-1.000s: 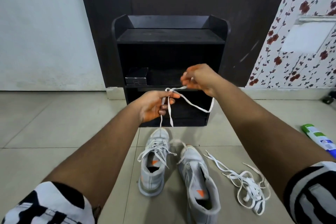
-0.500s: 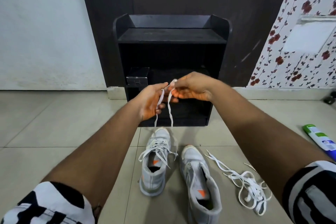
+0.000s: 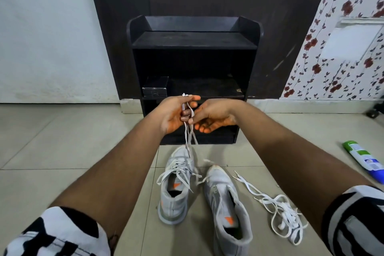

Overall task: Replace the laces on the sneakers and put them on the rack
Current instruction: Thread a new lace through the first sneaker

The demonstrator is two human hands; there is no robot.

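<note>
Two grey sneakers with orange marks stand on the tiled floor. The left sneaker (image 3: pixel 176 187) is laced; the right sneaker (image 3: pixel 227 203) has no lace in its eyelets. A white lace (image 3: pixel 189 135) hangs in folded strands above the left sneaker's toe. My left hand (image 3: pixel 176 113) grips the folded top of this lace, its ends poking out above the fingers. My right hand (image 3: pixel 212 116) pinches the hanging strands just below. A loose tangle of white laces (image 3: pixel 278 208) lies on the floor right of the sneakers. The black rack (image 3: pixel 194 39) stands against the dark wall behind my hands.
A small black box (image 3: pixel 154 89) sits on the rack's middle shelf at the left. A green, white and blue tube (image 3: pixel 364 160) lies on the floor at the far right. Floral wallpaper covers the right wall.
My right hand came down from above and right to meet the left hand. The lace, stretched between both hands a second ago, now hangs folded from my left hand.
</note>
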